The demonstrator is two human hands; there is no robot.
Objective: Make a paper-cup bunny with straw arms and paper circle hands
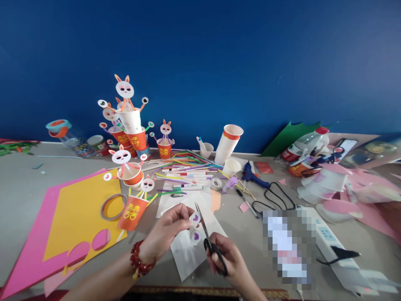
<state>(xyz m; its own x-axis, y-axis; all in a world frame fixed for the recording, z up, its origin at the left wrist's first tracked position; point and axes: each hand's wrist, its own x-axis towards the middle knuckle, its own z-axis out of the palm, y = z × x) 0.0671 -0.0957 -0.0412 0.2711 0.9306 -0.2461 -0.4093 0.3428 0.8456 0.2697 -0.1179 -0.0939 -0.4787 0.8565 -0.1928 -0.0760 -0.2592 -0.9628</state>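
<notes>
Between the thumb and fingers of my left hand (177, 223) is a small white paper piece (195, 228) bearing two purple heart-like marks, each in a round outline. A red bead bracelet circles that wrist. My right hand (226, 256) grips black-handled scissors (206, 238), fingers through the loops, blades pointing up and away beside the paper's right edge. Whether the blades touch the paper I cannot tell. Beneath both hands lies a white sheet (188, 257). An orange paper cup (134, 211) with a rabbit face stands left of my left hand.
More rabbit cups (133, 140) stand back left. Yellow card (84, 213) with a tape roll (113, 206) lies left. Markers (191, 188) and coloured sticks spread behind my hands. A blue glue gun (255, 176), its cable, a power strip (328, 242) and a plastic bottle (303, 146) are right.
</notes>
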